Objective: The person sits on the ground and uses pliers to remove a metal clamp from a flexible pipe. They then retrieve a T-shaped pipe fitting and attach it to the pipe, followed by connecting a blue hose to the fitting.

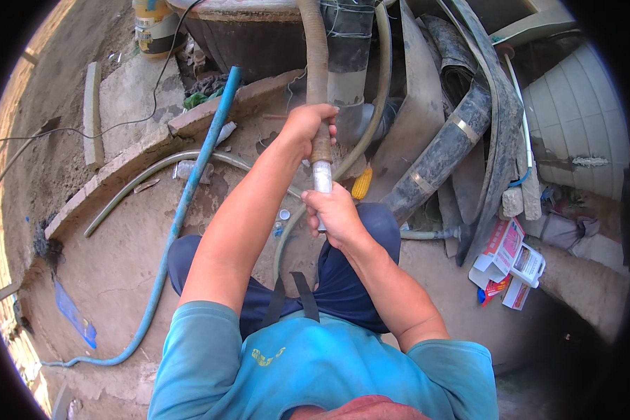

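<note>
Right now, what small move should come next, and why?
Probably a slight twist of the metal tube by the right hand, since it grips the tube while the left hand holds the brown hose near where the two meet.

Ribbed hose [315, 63]: top cut off | metal pipe [322, 178]: partly behind right fingers [312, 208]
</note>
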`<state>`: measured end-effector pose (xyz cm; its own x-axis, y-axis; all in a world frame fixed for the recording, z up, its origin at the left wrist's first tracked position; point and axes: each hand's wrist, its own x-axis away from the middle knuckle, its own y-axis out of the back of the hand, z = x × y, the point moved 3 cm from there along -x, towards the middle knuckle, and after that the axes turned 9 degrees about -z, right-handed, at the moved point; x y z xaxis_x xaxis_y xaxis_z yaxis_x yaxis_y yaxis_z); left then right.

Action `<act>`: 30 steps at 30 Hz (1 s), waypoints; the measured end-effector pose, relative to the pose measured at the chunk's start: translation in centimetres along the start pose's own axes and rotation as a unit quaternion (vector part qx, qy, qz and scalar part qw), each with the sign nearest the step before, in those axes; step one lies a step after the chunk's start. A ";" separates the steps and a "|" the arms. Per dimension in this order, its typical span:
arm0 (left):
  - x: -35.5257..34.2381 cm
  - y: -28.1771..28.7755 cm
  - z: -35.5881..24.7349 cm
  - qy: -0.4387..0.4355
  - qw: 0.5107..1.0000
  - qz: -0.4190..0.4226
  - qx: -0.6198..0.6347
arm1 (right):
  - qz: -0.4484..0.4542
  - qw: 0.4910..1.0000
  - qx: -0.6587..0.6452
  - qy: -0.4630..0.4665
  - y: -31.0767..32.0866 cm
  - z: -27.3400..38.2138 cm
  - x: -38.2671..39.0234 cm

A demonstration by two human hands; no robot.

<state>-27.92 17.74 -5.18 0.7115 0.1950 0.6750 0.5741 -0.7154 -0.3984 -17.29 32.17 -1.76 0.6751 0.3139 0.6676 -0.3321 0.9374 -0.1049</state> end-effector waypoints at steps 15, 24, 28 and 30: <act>1.7 3.0 0.1 0.004 0.998 -0.021 -0.061 | 0.181 0.916 -0.303 -0.193 -2.4 -2.1 1.9; 1.9 4.6 0.2 -0.004 0.997 0.072 0.019 | 0.379 0.746 -0.504 -0.214 -5.0 -2.9 3.0; 3.1 4.1 2.2 0.075 0.948 0.179 0.253 | 0.378 0.753 -0.496 -0.211 -5.2 -3.6 3.3; 2.6 4.4 2.3 0.067 0.965 0.164 0.192 | 0.305 0.830 -0.421 -0.203 -4.6 -3.9 3.4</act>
<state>-22.63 16.62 -6.65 0.8370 -0.1063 0.5369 0.4525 -0.4175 -0.7880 -10.92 29.54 -1.86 0.2153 0.8522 0.4769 0.1628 0.4502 -0.8780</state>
